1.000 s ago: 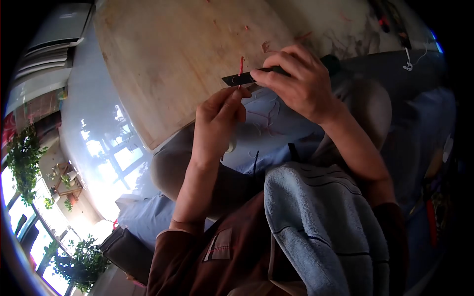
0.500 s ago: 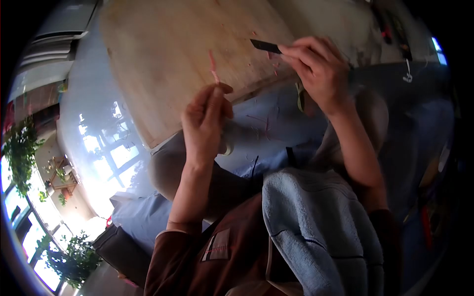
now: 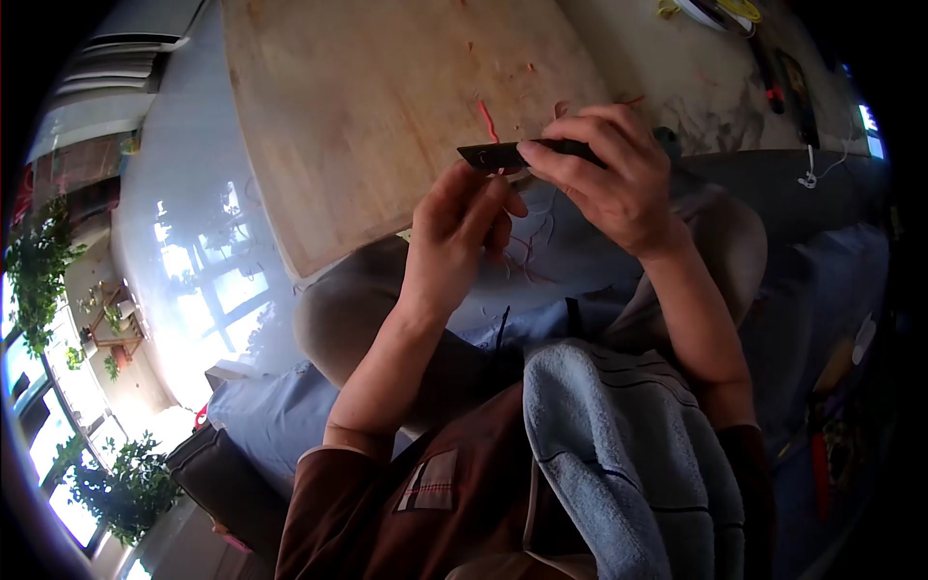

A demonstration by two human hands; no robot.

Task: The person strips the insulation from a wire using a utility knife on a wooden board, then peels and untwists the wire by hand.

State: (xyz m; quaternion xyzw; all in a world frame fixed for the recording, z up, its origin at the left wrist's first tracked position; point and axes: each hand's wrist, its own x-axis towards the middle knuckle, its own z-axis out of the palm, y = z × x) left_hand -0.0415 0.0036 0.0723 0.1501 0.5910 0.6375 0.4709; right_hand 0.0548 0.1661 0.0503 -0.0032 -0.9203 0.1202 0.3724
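My left hand is closed, pinching a thin pinkish-red strand that sticks up past the fingertips. Whether it is wire, cord or something else I cannot make out. In my right hand is a flat dark knife blade with a slanted tip. The blade lies across the strand, just above my left fingertips. Both hands are over the near edge of a worn wooden board. Small reddish scraps are scattered on the board.
Thin strands lie on the blue-grey cloth below my hands. Dark-handled tools and a yellow coil are at the upper right. A light blue towel covers my lap, and a glossy white surface reflects windows at left.
My left hand has moved right and the blade has come down and left, so it now crosses the strand. The view has shifted slightly, bringing the yellow coil into sight.
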